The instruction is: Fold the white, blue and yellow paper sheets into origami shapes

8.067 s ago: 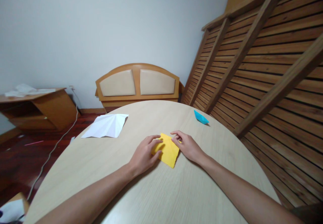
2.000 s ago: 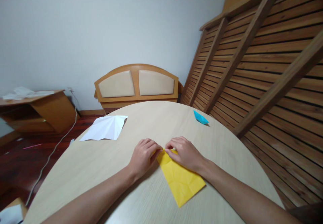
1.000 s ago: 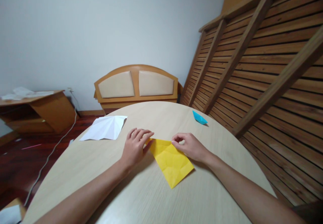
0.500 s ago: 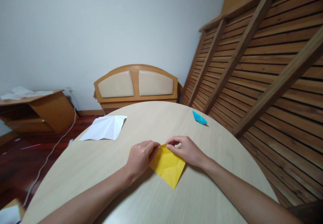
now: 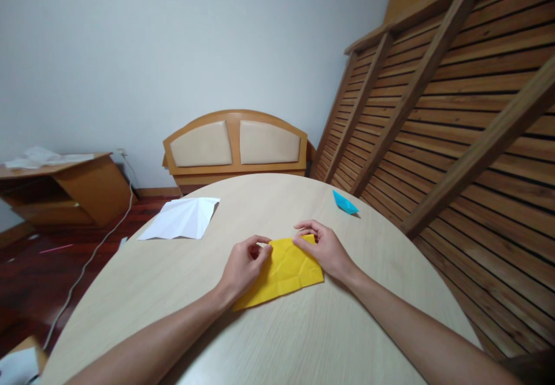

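Note:
A creased sheet of yellow paper (image 5: pixel 290 269) lies near the middle of the round table, its long near edge slanting up to the right. My left hand (image 5: pixel 243 265) pinches its upper left edge between thumb and fingers. At the upper right corner my right hand (image 5: pixel 323 248) grips the paper, thumb on top and fingers behind. Parts of the paper's left side are hidden behind my left hand.
A folded blue paper boat (image 5: pixel 346 202) sits at the table's far right. Creased white paper (image 5: pixel 182 218) lies at the far left of the pale table (image 5: pixel 347 339). Beyond stand a headboard (image 5: pixel 236 142), a slatted wooden frame (image 5: pixel 433 113) and a low cabinet (image 5: pixel 93 185).
The yellow paper has turned from a point-down position so a long straight edge now faces me. My hands have moved apart along its far edge.

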Tool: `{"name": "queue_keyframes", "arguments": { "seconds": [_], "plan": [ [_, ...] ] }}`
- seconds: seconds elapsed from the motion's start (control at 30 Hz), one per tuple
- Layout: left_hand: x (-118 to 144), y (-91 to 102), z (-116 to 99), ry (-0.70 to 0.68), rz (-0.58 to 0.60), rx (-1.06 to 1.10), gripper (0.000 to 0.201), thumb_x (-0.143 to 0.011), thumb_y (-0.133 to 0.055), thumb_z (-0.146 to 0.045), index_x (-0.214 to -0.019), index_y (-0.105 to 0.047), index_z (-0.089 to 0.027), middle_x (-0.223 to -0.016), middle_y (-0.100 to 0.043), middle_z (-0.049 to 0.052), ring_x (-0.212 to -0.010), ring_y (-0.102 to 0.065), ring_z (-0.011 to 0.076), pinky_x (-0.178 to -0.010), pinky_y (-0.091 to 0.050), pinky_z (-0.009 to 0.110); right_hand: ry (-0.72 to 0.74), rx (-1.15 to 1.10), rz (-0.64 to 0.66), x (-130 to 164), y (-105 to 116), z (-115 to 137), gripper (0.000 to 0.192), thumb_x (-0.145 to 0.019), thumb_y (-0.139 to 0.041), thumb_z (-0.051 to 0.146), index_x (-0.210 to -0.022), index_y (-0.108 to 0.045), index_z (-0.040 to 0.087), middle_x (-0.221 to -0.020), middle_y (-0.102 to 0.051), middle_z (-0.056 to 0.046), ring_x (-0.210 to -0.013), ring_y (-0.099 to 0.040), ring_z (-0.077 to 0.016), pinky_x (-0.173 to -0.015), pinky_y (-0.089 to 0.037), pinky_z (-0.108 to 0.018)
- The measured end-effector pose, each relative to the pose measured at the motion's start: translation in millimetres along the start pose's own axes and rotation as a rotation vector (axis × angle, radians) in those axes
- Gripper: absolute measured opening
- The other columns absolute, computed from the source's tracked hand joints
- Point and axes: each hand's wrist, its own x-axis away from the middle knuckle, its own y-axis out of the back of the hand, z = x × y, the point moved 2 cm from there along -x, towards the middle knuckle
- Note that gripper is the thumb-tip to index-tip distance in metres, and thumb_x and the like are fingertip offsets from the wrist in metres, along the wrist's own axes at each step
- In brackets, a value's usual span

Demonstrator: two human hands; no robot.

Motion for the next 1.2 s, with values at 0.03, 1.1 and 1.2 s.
{"name": "queue_keyframes", "arguments": {
  "seconds": [0.03,1.1,1.2],
  "plan": [
    [0,0.4,1,0.012,-0.013,0.011,0.034,-0.085,-0.057,-0.043,-0.091,-0.069,-0.012,-0.06,-0.061,0.001,-0.051,-0.052,0.0129,-0.046,-0.033,0.022,0.001,-0.012,0.005,0,-1,0,0.037,-0.078,-0.071,0.038,-0.107,-0.062,0.017,-0.088,-0.07,-0.005,-0.083,-0.067,-0.0193,-0.074,-0.052,-0.031],
    [-8,11.6,3,0.067,-0.149,0.121,0.033,-0.075,-0.064,-0.045,-0.08,-0.074,-0.014,-0.07,-0.071,0.005,-0.064,-0.062,0.0181,-0.057,-0.045,0.025,0.329,0.218,0.46,20,-12,18,0.036,-0.073,-0.082,0.031,-0.106,-0.07,0.022,-0.134,-0.055,-0.009,-0.127,-0.05,-0.0249,-0.111,-0.037,-0.043],
    [-6,10.4,0,0.031,-0.1,0.146,0.03,-0.078,-0.064,-0.043,-0.081,-0.074,-0.015,-0.081,-0.074,0.006,-0.075,-0.066,0.0204,-0.07,-0.051,0.029,0.329,0.179,0.485,21,-14,19,0.027,-0.081,-0.076,0.031,-0.106,-0.071,0.023,-0.134,-0.055,-0.009,-0.127,-0.051,-0.0235,-0.111,-0.037,-0.043]
  ]
}}
